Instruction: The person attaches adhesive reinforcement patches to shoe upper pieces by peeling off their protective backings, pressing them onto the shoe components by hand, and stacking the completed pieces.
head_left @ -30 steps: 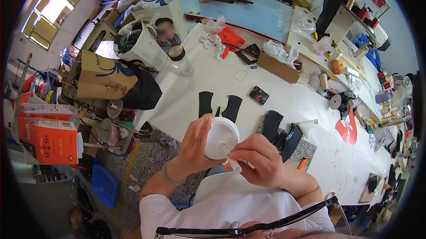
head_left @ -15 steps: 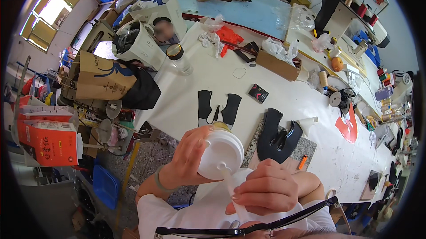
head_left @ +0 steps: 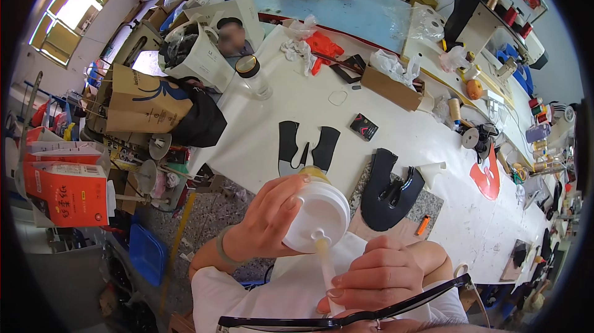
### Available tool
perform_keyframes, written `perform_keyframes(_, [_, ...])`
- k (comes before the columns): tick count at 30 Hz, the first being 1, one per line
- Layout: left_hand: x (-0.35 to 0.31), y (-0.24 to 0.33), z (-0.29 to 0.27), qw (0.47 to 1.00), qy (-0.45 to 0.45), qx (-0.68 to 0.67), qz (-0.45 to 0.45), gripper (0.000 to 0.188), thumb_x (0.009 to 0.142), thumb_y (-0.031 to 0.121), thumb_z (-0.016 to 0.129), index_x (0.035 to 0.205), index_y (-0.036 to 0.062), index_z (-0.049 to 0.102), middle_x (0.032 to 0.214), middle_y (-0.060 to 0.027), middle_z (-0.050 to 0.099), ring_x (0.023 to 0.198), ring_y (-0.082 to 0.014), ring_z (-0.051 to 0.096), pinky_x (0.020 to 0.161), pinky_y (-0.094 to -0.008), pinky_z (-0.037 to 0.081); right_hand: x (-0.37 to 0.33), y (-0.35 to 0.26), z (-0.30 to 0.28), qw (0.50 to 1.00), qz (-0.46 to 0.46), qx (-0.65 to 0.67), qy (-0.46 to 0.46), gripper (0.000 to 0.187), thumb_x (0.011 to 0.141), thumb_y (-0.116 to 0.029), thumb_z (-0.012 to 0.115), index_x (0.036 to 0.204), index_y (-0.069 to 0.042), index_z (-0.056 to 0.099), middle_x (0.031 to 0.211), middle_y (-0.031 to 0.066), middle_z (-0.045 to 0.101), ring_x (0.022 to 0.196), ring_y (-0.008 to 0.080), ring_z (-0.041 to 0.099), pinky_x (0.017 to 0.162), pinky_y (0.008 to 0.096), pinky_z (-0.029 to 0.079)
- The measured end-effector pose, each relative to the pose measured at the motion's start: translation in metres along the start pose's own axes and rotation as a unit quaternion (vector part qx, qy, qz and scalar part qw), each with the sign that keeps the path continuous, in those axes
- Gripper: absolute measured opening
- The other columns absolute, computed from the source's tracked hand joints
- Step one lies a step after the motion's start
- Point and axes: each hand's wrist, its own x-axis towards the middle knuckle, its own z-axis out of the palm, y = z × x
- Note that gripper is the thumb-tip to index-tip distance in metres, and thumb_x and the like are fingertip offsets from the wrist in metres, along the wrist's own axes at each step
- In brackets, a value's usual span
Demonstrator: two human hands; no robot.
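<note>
Hands, cup and straw at the near edge of a worktable. The left hand (head_left: 263,217) curls around the cup (head_left: 317,173), its fingers close together along the left side; the cup is tilted, its white lid (head_left: 318,214) turned toward the wearer. The right hand (head_left: 378,274), to the right and nearer, is folded in a loose fist, with the straw (head_left: 326,264) pinched between thumb and curled fingers. The straw runs from the lid's hole toward the near edge, where the glasses (head_left: 405,301) cover its end; its upper part is yellowish. A band (head_left: 223,247) circles the left wrist.

On the white table (head_left: 408,138), just beyond the cup, lie black cut pieces (head_left: 288,141). To their right, a U-shaped black piece (head_left: 378,202) rests over a speckled slab (head_left: 431,207), with an orange tool (head_left: 424,225) near it. Farther off are a small black box (head_left: 363,127), a lidded clear jar (head_left: 257,82) at left and an open carton (head_left: 391,87) at right. A flat red piece (head_left: 484,177) lies far right; a brown paper bag (head_left: 145,101) stands left.
</note>
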Motion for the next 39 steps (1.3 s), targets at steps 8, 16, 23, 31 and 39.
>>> perform_keyframes(8, [0.000, -0.002, -0.001, 1.000, 0.005, 0.009, 0.001, 0.092, 0.070, 0.034, 0.082, 0.135, -0.0051, 0.031, 0.119, -0.0308, 0.049, 0.099, -0.0441, 0.059, 0.077, -0.0507, 0.054, 0.001, -0.001, 0.001, 1.000, 0.009, 0.006, -0.006, 0.033, 0.060, -0.019, 0.090, 0.088, -0.010, 0.073, 0.086, 0.0017, 0.071, 0.068, 0.0118, 0.060, 0.053, 0.0251, 0.036])
perform_keyframes(16, [0.000, -0.002, -0.002, 1.000, -0.002, -0.005, -0.002, 0.088, 0.071, 0.034, 0.082, 0.133, -0.0055, 0.033, 0.119, -0.0316, 0.049, 0.099, -0.0447, 0.060, 0.078, -0.0508, 0.054, -0.006, 0.010, 0.003, 0.999, -0.050, 0.011, 0.003, 0.034, 0.060, -0.017, 0.090, 0.088, -0.011, 0.072, 0.086, 0.0022, 0.071, 0.068, 0.0120, 0.060, 0.054, 0.0257, 0.037])
perform_keyframes(23, [0.001, -0.002, -0.004, 1.000, -0.008, -0.004, -0.002, 0.088, 0.071, 0.033, 0.082, 0.133, -0.0053, 0.033, 0.119, -0.0317, 0.049, 0.099, -0.0447, 0.059, 0.079, -0.0508, 0.054, -0.006, 0.008, 0.002, 0.999, -0.035, 0.012, -0.009, 0.032, 0.062, -0.018, 0.089, 0.088, -0.011, 0.072, 0.086, 0.0017, 0.070, 0.069, 0.0123, 0.060, 0.055, 0.0264, 0.038])
perform_keyframes(31, [0.003, -0.001, -0.004, 1.000, -0.012, -0.009, -0.008, 0.090, 0.069, 0.033, 0.083, 0.134, -0.0042, 0.033, 0.120, -0.0311, 0.049, 0.100, -0.0443, 0.059, 0.079, -0.0504, 0.054, -0.007, 0.008, 0.002, 0.999, -0.033, 0.014, -0.007, 0.031, 0.064, -0.018, 0.088, 0.089, -0.010, 0.072, 0.087, 0.0011, 0.069, 0.067, 0.0123, 0.060, 0.054, 0.0264, 0.039])
perform_keyframes(39, [-0.001, -0.001, -0.003, 1.000, -0.008, -0.010, -0.009, 0.097, 0.066, 0.035, 0.086, 0.136, -0.0029, 0.032, 0.121, -0.0303, 0.049, 0.100, -0.0441, 0.059, 0.079, -0.0501, 0.053, -0.002, 0.018, 0.006, 0.995, -0.092, 0.046, 0.013, 0.025, 0.073, -0.007, 0.075, 0.096, 0.000, 0.070, 0.091, 0.0124, 0.068, 0.068, 0.0179, 0.061, 0.052, 0.0257, 0.042])
